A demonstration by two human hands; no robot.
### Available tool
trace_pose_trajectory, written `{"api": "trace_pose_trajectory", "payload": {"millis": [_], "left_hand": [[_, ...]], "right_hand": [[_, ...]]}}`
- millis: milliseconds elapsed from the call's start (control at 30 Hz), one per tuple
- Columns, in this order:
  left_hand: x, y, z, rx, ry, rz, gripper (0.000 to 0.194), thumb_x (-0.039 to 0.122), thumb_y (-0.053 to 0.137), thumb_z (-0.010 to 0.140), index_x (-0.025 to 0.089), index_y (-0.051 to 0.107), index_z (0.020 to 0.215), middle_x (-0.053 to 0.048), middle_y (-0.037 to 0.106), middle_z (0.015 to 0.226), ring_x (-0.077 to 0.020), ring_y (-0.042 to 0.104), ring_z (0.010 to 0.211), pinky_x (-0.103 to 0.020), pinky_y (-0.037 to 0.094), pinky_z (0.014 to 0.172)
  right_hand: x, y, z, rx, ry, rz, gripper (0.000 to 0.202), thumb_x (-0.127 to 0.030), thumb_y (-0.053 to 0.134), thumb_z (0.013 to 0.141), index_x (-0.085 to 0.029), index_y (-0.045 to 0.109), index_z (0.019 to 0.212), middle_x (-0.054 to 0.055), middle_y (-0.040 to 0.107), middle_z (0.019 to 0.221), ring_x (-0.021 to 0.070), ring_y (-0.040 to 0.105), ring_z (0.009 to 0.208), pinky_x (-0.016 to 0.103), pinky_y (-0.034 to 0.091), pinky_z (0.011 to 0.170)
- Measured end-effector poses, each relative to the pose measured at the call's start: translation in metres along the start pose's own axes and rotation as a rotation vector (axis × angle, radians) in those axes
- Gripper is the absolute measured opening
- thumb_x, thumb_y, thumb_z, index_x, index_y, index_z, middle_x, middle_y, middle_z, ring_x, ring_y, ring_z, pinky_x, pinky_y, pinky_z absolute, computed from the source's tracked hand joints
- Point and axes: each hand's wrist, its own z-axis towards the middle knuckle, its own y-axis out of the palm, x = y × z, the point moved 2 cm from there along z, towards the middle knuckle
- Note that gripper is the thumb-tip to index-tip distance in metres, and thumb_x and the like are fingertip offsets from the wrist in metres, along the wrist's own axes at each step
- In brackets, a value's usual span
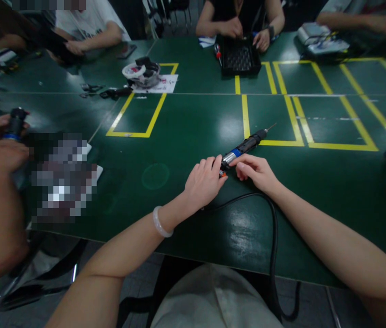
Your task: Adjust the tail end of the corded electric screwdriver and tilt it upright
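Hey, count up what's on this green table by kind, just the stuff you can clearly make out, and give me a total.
Electric screwdrivers: 2, one lying under the left hand and right hand at, one gripped by a co-worker at
Black trays: 1
Tape rolls: 1
Black cables: 1
Total: 5

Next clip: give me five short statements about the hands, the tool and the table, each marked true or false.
1. Both hands touch the electric screwdriver. True: left hand and right hand meet at its rear end.
2. The screwdriver is held upright. False: it lies on the green table.
3. A black cable runs off the near table edge. True.
4. The left wrist is bare. False: it wears a pale bracelet.
5. The black tray sits beside the person's hands. False: it is across the table, by another person.
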Motion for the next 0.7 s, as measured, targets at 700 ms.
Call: {"api": "trace_pose_trajectory", "payload": {"millis": [700], "left_hand": [[-0.131,-0.002,0.012,-0.006,-0.315,0.136,0.062,0.043,0.043,0.101,0.007,0.037,0.151,-0.025,0.054,0.137,-0.0391,0.054,0.119,-0.047,0.045,0.097]], "right_hand": [[-0.002,0.001,0.003,-0.021,0.081,-0.021,0.036,-0.050,0.061,0.093,-0.015,0.070,0.087,-0.001,0.059,0.059,0.0110,0.054,0.052,0.023,0.042,0.050]]}}
